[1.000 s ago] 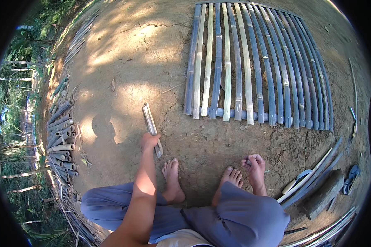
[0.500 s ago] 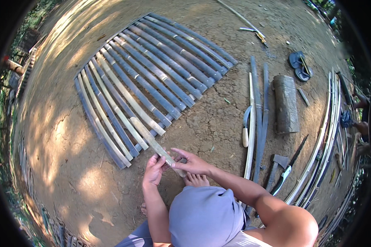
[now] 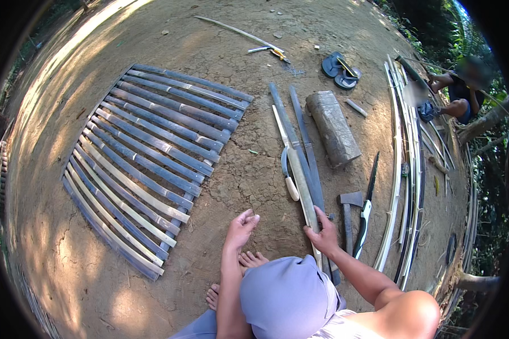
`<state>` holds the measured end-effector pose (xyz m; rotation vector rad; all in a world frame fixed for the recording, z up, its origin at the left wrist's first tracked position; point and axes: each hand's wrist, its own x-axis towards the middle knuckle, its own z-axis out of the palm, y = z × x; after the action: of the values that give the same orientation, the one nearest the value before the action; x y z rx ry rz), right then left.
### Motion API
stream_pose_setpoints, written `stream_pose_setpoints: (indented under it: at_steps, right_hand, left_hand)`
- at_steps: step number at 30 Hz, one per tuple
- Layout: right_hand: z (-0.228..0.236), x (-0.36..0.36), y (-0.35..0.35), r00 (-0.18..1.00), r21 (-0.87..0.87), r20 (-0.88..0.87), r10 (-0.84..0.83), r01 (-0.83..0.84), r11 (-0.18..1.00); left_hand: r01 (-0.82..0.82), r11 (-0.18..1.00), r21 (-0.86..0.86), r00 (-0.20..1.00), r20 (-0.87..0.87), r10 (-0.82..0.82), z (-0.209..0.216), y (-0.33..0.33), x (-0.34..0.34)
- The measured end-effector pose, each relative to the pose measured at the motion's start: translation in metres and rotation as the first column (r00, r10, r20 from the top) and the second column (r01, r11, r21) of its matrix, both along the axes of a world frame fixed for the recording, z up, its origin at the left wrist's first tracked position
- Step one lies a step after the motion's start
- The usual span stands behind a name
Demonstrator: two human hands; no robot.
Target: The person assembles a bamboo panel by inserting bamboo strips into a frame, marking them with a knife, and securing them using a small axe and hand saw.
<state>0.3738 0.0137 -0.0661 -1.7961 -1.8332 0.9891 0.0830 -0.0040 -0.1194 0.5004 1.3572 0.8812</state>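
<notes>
My right hand is closed round a bamboo strip, thumb on its near side. That strip lies lengthwise among other long bamboo strips on the ground to my right. Raised over bare soil in front of my feet, my left hand is empty, with its fingers loosely bent and a little apart from the thumb. A slatted bamboo panel lies flat to the left, dark and pale slats fixed across rails. Close beside the held strip is a sickle with a pale handle.
Right of the strips lie a log block, an axe and a handsaw. Sandals and pliers are farther off. Long split bamboo lengths run along the right, where another person sits.
The view has swung right. My left hand has let go of the short bamboo piece it was holding with my right. My right hand has moved right to the strips on the ground.
</notes>
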Motion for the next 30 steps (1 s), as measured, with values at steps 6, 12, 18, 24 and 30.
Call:
stream_pose_setpoints:
  at_steps: [6,12,18,24,30]
  right_hand:
    - [-0.012,0.068,-0.009,0.911,0.145,0.38,-0.159,0.111,0.983]
    - [-0.005,0.065,-0.019,0.656,0.192,0.735,-0.174,0.046,0.98]
    - [0.041,0.042,-0.065,0.892,0.148,0.443,0.095,-0.177,0.973]
    - [0.066,0.034,-0.13,0.936,-0.188,0.285,0.206,-0.156,0.97]
    - [0.093,0.023,-0.098,0.954,-0.247,0.288,-0.081,0.156,0.956]
  left_hand:
    - [-0.346,0.937,-0.045,0.933,0.087,0.349,-0.025,0.002,-0.055]
    - [-0.801,0.577,-0.157,0.54,0.226,0.811,-0.026,0.001,-0.129]
    - [-0.931,0.232,-0.28,0.152,0.28,0.948,-0.036,0.008,-0.151]
    - [-0.791,0.457,-0.407,0.188,0.549,0.815,-0.036,0.048,-0.105]
    - [-0.745,0.492,-0.45,0.199,0.554,0.808,0.009,0.066,-0.071]
